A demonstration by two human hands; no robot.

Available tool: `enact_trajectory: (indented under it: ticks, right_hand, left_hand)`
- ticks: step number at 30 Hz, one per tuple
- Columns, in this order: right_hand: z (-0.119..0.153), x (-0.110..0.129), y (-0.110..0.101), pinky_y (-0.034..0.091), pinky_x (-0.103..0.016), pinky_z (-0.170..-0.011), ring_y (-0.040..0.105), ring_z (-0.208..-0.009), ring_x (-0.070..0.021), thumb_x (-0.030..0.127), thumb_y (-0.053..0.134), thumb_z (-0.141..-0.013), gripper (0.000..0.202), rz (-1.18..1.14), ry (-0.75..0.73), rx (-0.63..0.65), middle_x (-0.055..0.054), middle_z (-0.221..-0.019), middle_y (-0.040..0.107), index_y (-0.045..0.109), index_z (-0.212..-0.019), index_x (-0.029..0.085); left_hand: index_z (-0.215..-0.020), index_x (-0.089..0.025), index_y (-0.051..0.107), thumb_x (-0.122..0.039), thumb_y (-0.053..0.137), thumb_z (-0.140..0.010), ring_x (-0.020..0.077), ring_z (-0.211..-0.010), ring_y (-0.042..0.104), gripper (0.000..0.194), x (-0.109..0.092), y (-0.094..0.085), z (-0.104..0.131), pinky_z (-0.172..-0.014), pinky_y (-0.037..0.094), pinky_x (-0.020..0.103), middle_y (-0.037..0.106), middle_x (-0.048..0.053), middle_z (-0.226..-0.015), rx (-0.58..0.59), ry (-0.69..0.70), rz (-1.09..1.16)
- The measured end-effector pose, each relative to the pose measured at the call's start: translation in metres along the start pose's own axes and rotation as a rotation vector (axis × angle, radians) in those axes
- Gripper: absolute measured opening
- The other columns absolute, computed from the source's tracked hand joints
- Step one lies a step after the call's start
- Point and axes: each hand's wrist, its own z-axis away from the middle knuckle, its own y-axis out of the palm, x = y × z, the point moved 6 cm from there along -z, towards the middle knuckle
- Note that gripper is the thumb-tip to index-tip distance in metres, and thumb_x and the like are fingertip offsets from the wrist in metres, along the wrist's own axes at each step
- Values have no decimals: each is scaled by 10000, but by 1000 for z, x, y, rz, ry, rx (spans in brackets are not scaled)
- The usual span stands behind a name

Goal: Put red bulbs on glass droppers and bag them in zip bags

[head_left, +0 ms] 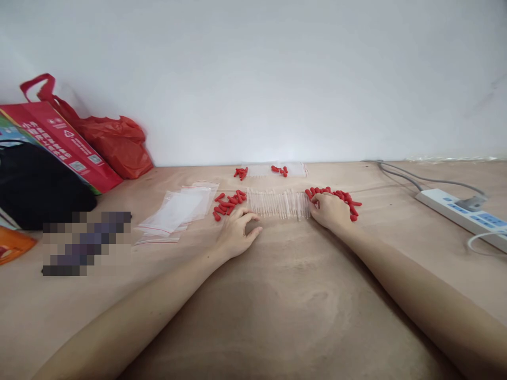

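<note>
A row of thin, clear tubes [277,203], like glass droppers, lies side by side on the wooden table. My left hand [240,231] rests at the row's near left end, thumb and fingers apart, holding nothing that I can see. Just beyond it lies a small pile of red rubber bulbs [227,205]. At the row's right end, my right hand [329,210] has its fingers curled down and pressed together; what they grip, if anything, is hidden. More red rubber bulbs [348,196] lie behind and beside that hand.
Clear zip bags [180,211] lie stacked at left, near a pixelated object [87,244]. Against the wall, another bag [259,170] lies with tubes and red bulbs. Red bags [114,142] and a black bag [43,184] stand far left. A power strip [459,214] with cables sits right.
</note>
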Motion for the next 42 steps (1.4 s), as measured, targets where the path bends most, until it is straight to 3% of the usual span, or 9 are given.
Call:
enact_trajectory:
  ticks: [6,12,19,23,28,35,42]
  right_hand:
    - [1,2,2,420,-308,-578,590,-794,-248,295,438,-753,246,15,65,148,-90,-852,634,662,-775,195]
    - [2,5,1,437,-330,-570,601,-790,-282,258,463,-711,242,76,72,191,-139,-822,637,653,-790,131]
    - [6,9,-2,440,-336,-585,604,-785,-269,222,458,-710,250,102,51,229,-163,-882,631,650,-834,119]
    - [9,10,-4,440,-341,-601,601,-792,-264,221,498,-688,215,107,41,291,-155,-880,625,647,-813,131]
    - [10,5,-9,438,-338,-579,602,-768,-264,193,533,-647,191,113,29,389,-143,-859,617,639,-797,137]
    - [0,2,-10,433,-320,-566,606,-752,-260,315,419,-771,269,48,45,224,-117,-796,627,635,-776,155]
    - [2,8,-1,437,-333,-573,602,-810,-278,226,424,-743,249,65,65,193,-140,-847,635,635,-847,147]
  left_hand:
    - [-892,-181,579,-235,569,-744,203,-922,513,158,-1,1,0,-815,414,361,550,42,-937,8,-13,-3]
    - [-900,-184,582,-273,572,-753,206,-931,508,172,5,-3,-3,-826,407,362,554,44,-941,-25,-49,-42]
    - [-862,-206,607,-337,589,-721,251,-923,509,193,48,-29,-36,-817,400,383,567,69,-889,-181,-321,-277]
    - [-852,-214,627,-452,579,-697,274,-982,497,288,74,-30,-56,-810,396,394,583,86,-961,-116,-531,-352]
    - [-723,-210,666,-450,599,-676,259,-962,529,253,81,-28,-70,-806,397,368,647,73,-919,-91,-643,-306]
    - [-617,-216,685,-391,624,-665,221,-845,591,192,85,-24,-73,-782,412,322,689,35,-697,-36,-701,-200]
    - [-577,-233,678,-372,575,-722,237,-814,604,226,88,-25,-70,-876,342,417,684,16,-633,-21,-712,-148]
